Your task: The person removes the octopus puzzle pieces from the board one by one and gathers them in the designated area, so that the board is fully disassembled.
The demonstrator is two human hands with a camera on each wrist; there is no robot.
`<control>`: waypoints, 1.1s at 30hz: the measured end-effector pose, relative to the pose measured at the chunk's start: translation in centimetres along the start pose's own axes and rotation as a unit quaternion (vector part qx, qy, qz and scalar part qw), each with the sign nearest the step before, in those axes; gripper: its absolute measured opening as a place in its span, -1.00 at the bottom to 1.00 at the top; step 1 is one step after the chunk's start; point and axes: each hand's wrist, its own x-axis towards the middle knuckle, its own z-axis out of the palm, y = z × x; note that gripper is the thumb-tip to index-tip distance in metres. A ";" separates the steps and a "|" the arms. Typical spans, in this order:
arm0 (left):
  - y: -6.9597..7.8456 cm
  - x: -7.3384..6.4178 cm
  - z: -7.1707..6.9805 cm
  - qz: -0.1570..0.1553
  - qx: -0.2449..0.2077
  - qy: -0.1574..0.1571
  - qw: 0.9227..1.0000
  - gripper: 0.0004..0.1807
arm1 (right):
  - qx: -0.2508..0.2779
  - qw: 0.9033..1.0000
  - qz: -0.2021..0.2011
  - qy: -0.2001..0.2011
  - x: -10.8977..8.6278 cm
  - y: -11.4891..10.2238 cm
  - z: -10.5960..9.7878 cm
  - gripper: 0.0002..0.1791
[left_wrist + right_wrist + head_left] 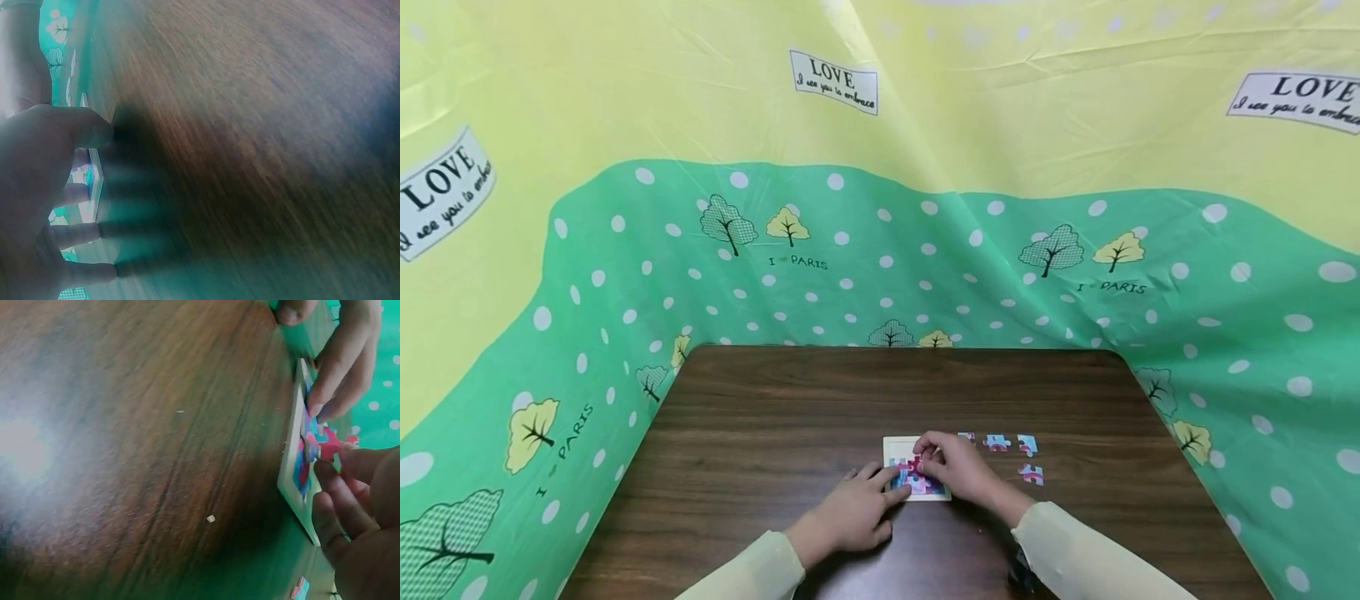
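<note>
A small jigsaw board with a pale frame (898,447) lies on the table, its lower part filled with blue, pink and purple pieces. My right hand (961,468) pinches a pinkish-red puzzle piece (330,445) between thumb and fingertips, tilted up over the board in the right wrist view. From the left, my left hand (856,508) lies with extended fingers on the board's left side, its fingertips over the edge and the fitted pieces. In the left wrist view the fingers (78,235) are spread beside the frame.
Several loose puzzle pieces (997,442) lie to the right of the board, one of them (1032,475) nearer the right forearm. Tiny pale crumbs (210,519) dot the dark wooden table (760,417). A yellow and green printed cloth (850,275) hangs around the table.
</note>
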 end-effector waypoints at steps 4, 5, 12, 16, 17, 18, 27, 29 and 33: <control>0.0 0.1 0.1 -0.002 0.003 0.003 1.000 -0.33 | -0.007 0.999 -0.030 0.025 -0.2 0.1 0.2 -0.87; 0.0 0.1 0.2 -0.001 0.004 0.004 1.000 -0.33 | -0.007 0.999 -0.030 0.032 -0.2 0.0 0.2 -0.87; 0.1 0.3 -0.3 -0.003 0.002 -0.001 1.000 -0.34 | 0.012 0.999 0.010 0.030 0.0 -0.7 -1.2 -0.87; 0.1 0.3 -0.4 -0.003 0.000 -0.003 1.000 -0.34 | 0.017 1.000 0.015 0.015 -0.3 -0.4 -1.9 -0.86; 0.1 0.3 -0.4 -0.002 0.001 -0.003 1.000 -0.34 | 0.019 1.000 0.019 0.015 -0.5 -0.3 -2.0 -0.86; 0.1 0.3 -0.4 0.000 0.003 -0.002 1.000 -0.34 | 0.019 0.999 0.025 0.016 -0.7 -0.2 -2.2 -0.86; -0.2 -0.1 0.2 0.012 0.009 0.009 1.000 -0.34 | 0.042 0.995 0.088 0.031 -2.0 2.0 -4.8 -0.85; -0.2 -0.3 0.5 0.009 0.004 0.007 1.000 -0.34 | 0.039 0.995 0.088 0.033 -2.3 2.6 -5.5 -0.86; -0.2 -0.5 0.9 -0.003 -0.005 0.000 1.000 -0.35 | 0.027 0.995 0.086 0.041 -3.1 3.6 -6.7 -0.87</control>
